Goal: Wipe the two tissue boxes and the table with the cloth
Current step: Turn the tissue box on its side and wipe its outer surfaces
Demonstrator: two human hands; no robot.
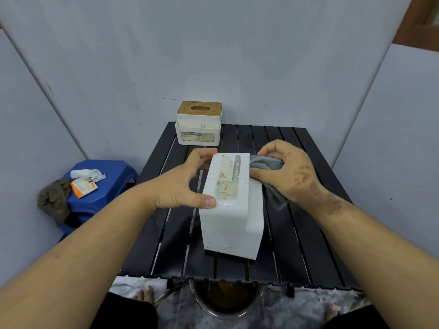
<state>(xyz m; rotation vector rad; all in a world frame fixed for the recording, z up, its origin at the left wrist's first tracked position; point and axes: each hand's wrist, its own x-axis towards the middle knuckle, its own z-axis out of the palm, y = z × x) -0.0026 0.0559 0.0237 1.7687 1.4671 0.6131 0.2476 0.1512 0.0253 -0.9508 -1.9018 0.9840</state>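
A white speckled tissue box (pixel 231 217) lies tipped over in the middle of the black slatted table (pixel 308 245), its stained label facing up. My left hand (pixel 180 184) grips its left side, thumb on the top face. My right hand (pixel 287 172) presses a grey cloth (pixel 268 163) against the box's right side; part of the cloth hangs below my palm. A second white tissue box (pixel 199 124) with a wooden slotted lid stands upright at the table's far left edge, untouched.
A blue plastic stool (pixel 111 186) stands left of the table, holding a brownish rag (pixel 53 200), an orange packet (pixel 83 187) and a crumpled white tissue (pixel 89 174). A bowl of dark liquid (pixel 226 298) sits on the floor under the table's near edge. Grey panels enclose the space.
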